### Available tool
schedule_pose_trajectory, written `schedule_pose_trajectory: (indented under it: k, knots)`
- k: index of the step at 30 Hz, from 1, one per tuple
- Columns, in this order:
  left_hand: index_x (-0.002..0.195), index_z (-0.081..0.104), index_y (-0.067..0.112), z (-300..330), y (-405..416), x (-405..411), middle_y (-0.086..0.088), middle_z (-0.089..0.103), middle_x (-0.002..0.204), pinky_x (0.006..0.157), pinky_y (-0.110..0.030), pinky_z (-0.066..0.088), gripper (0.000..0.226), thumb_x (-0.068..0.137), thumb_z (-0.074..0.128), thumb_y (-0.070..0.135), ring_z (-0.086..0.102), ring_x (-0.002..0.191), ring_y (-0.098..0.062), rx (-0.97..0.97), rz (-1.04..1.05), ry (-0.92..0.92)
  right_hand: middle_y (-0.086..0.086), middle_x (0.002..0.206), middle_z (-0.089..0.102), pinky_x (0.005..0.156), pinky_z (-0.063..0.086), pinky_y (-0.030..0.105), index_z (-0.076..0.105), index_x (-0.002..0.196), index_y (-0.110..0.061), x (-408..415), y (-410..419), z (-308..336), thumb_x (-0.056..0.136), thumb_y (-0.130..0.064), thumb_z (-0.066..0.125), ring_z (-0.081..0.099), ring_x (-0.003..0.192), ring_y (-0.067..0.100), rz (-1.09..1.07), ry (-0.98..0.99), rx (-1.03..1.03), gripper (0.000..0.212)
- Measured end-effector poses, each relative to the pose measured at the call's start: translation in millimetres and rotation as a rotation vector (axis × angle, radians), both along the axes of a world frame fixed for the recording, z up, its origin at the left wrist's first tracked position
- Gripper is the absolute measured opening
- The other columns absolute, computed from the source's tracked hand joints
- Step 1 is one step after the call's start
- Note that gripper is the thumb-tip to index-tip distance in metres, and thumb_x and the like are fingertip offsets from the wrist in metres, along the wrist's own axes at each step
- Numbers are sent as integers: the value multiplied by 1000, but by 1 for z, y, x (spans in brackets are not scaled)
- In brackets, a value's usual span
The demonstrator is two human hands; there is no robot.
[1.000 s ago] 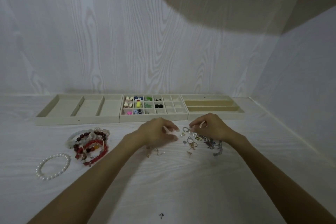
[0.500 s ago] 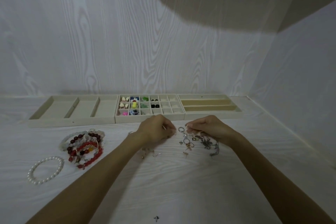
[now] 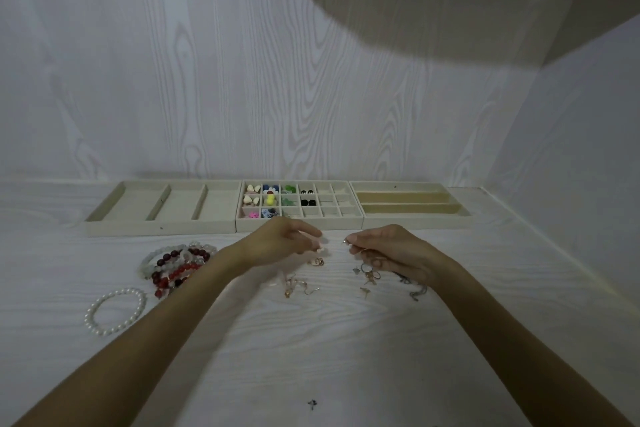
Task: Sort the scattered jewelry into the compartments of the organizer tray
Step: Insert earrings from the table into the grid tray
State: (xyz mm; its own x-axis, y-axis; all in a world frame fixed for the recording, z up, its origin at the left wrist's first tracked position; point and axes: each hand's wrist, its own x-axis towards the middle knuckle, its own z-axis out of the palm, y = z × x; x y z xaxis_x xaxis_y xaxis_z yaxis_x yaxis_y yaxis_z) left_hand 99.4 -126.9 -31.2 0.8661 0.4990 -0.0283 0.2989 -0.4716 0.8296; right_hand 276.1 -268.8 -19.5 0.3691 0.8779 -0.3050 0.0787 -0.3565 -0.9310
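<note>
both hands pinching: left hand (image 3: pixel 282 242) on a tiny earring (image 3: pixel 319 249), right hand (image 3: pixel 388 248) on a ring (image 3: pixel 364 251). probably light and slippery, so fingertip-grip the hook.

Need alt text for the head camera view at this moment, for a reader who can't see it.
Two bare hands work over small metal earrings on a white table; the left hand and right hand each pinch a tiny piece. Behind them sit three beige trays, the middle tray partly filled with colourful studs. Beaded bracelets and a pearl bracelet lie to the left.
</note>
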Motion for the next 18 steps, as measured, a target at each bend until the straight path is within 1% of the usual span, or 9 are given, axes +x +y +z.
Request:
schedule_pose_trajectory:
  k: [3,5,7,9,11,14,15,17,18]
  knots:
    - [104,70,21,7,1,-8,14,68,92,60,-5,43,17,91,60,26,60,76,1,-54,54,-10,-3,72,71,51,45,22,76,90,-16,-14,6,-7,84,-18,69,57,55,9,83,-379,-14,10]
    - [103,71,24,8,4,-13,18,68,92,71,-14,49,18,90,60,31,61,77,2,-63,67,-5,-2,78,74,62,52,35,78,86,-21,-22,11,-16,82,-22,70,65,69,22,146,-558,20,8]
    - [97,71,31,9,6,-19,19,69,93,80,-27,49,15,90,59,37,62,80,2,-68,67,-2,1,87,75,74,53,29,78,88,-20,-25,14,-21,82,-24,72,68,81,19,155,-644,35,10]
    - [94,71,34,11,8,-24,19,70,93,75,-24,48,14,88,59,39,63,81,2,-74,60,-13,1,90,75,73,54,26,78,89,-20,-26,16,-21,81,-24,73,68,81,13,147,-694,24,11]
    - [95,72,30,14,9,-26,18,71,89,66,-11,47,12,87,63,32,63,78,5,-97,69,-57,-1,87,74,68,54,30,77,89,-23,-27,17,-15,81,-23,72,68,78,18,116,-699,45,10]
    - [95,74,23,20,10,-27,13,74,85,70,-6,46,14,82,72,18,66,85,5,-145,100,-105,2,91,72,61,50,14,72,101,-20,-34,19,5,87,-18,66,65,75,10,26,-498,178,16]
    - [94,74,22,21,10,-26,13,74,81,70,-4,45,15,80,74,17,66,84,7,-144,117,-108,3,91,73,60,49,13,71,103,-18,-38,19,11,88,-17,65,65,74,9,13,-429,226,16]
    - [89,71,20,25,7,-24,16,70,65,58,0,41,12,79,74,13,61,67,14,-173,166,-139,5,87,73,64,52,18,72,100,-15,-48,22,17,85,-16,68,68,72,11,9,-373,310,16]
    - [87,70,20,26,5,-22,16,69,63,52,-1,39,11,79,75,14,59,61,13,-198,202,-161,4,84,73,65,53,19,73,97,-15,-52,24,16,82,-16,71,68,71,11,7,-364,345,15]
